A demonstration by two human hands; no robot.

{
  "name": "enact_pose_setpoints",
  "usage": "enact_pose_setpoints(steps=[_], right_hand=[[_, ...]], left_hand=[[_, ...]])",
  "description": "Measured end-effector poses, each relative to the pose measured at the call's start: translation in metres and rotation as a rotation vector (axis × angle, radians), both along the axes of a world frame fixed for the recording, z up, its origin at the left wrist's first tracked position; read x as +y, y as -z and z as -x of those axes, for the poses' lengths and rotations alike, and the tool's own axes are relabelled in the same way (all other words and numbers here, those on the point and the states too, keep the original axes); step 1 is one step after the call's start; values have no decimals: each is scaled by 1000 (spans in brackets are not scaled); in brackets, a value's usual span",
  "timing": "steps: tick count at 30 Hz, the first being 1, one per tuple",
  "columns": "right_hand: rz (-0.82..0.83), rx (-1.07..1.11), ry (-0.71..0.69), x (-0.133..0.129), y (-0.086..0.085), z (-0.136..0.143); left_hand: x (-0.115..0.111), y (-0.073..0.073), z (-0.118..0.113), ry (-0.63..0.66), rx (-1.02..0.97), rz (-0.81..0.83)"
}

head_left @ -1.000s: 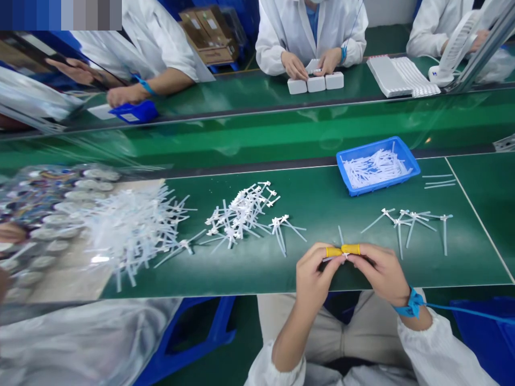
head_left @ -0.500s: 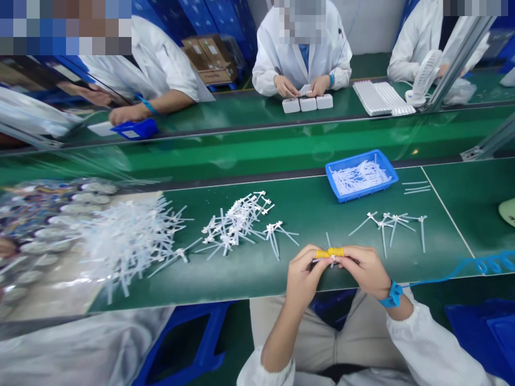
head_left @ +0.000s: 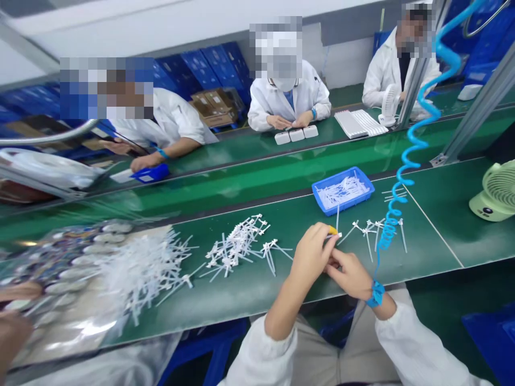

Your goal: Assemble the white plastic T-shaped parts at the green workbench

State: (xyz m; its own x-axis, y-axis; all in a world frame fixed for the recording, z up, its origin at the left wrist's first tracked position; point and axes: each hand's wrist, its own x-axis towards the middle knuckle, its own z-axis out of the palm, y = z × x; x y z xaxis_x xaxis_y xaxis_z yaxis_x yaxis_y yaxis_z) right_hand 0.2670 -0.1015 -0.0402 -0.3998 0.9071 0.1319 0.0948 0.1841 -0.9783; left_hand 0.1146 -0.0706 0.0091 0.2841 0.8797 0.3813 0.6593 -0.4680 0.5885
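My left hand (head_left: 313,253) is closed in a pinch, a yellow finger cot (head_left: 332,230) on a fingertip. It grips a small white connector with thin translucent tubes (head_left: 338,221), one of them pointing up. Just below and to the right, my right hand (head_left: 351,274) is curled closed, its fingertips tucked behind the left hand; what they hold, if anything, is hidden. Right of the hands lie several tube-and-connector pieces (head_left: 368,231). Left of them are a few similar pieces (head_left: 272,249) and a heap of more (head_left: 237,241).
A blue tray (head_left: 317,201) of short white tubes stands behind my hands. Far left is a large tube pile (head_left: 140,268) on plastic. A coiled blue cord (head_left: 410,150) hangs to my wrist strap (head_left: 377,294). A green fan (head_left: 493,195) stands right; co-workers sit across.
My view has tilted up. My right hand has dropped from beside the left fingertips to below the left hand, while the left still pinches the connector piece. The coiled cord now hangs in view.
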Motion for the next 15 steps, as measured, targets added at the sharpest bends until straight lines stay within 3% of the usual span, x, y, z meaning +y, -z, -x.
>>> enact_pose_setpoints(steps=[4, 8, 11, 15], right_hand=[[-5, -41, 6, 1, 0, 0], [6, -34, -43, 0, 0, 0], [19, -59, -45, -1, 2, 0], [31, -99, -48, -2, 5, -1]], left_hand=[[18, 10, -5, 46, 85, 29], [3, 18, 13, 4, 36, 45], [-12, 23, 47, -102, 28, 0], [-19, 34, 112, -315, 92, -78]])
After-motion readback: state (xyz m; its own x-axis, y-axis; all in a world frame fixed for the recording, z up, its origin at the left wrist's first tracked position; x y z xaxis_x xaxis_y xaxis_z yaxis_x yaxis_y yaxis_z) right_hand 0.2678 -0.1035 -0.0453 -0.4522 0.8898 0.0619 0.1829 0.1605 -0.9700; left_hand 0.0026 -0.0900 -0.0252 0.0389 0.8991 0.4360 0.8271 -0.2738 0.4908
